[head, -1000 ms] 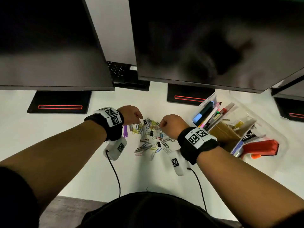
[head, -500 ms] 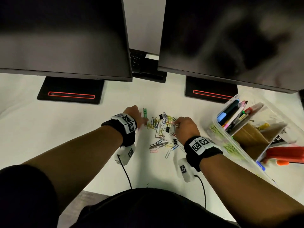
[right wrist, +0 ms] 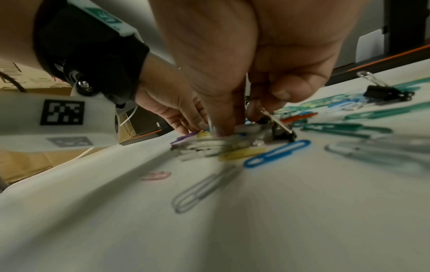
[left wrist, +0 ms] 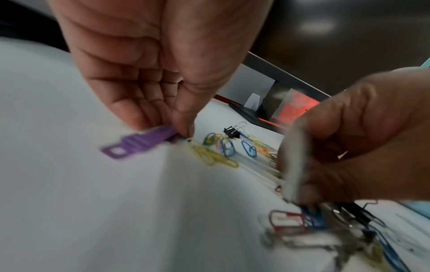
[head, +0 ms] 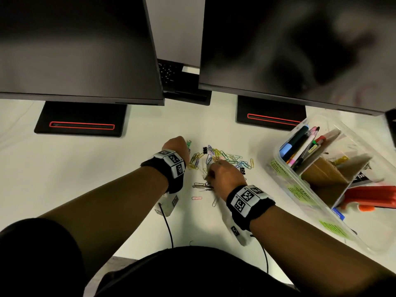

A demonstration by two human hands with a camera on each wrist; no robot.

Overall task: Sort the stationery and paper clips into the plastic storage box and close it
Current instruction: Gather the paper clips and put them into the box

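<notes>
Both hands have dropped onto the clips (head: pixel 222 157), mid-counter (head: pixel 107 189). Left hand (head: pixel 176 148) now pinches a purple clip (left wrist: pixel 142 142) at the heap's left edge; right hand (head: pixel 225 174) has curled in, raking a cluster together. The box (head: pixel 300 185) waits open on the right, pens (head: pixel 300 144) already inside, so clips go next.

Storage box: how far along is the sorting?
Done: pens and markers stand in the open storage box. In hand: left hand pinches a purple clip; right hand gathers paper clips. Left: the clip pile, then closing.
</notes>
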